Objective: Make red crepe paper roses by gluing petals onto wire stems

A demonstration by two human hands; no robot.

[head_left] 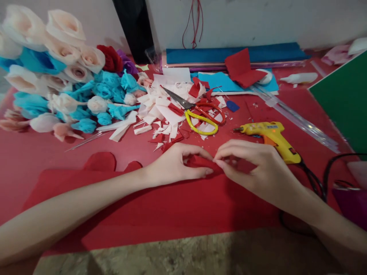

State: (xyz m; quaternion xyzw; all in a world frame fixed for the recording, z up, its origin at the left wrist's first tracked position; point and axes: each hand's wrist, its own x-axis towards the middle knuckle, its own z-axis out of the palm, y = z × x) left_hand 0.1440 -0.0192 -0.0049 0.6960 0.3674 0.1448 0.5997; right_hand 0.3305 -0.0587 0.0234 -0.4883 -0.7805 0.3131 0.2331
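Between my two hands is a small piece of red crepe paper (pixel 197 161), curled and partly hidden by my fingers. My left hand (pixel 186 162) grips it with the thumb below and the fingers above. At its right end, my right hand (pixel 249 162) pinches the edge between thumb and fingertips. Under both hands lies a large red sheet (pixel 172 206). Two rounded red paper pieces show past its far edge, the larger petal-shaped piece (pixel 100 161) being left of my left wrist. Just beyond my right hand rests a yellow glue gun (pixel 269 131).
Scissors (pixel 197 110) with red and yellow handles lie on white and red paper scraps (pixel 163 110). Paper flowers (pixel 65 53) crowd the back left. Folded blue paper (pixel 229 53), a white glue bottle (pixel 299 78) and clear plastic sticks (pixel 298 118) lie behind; the glue gun's black cord (pixel 315 183) runs right.
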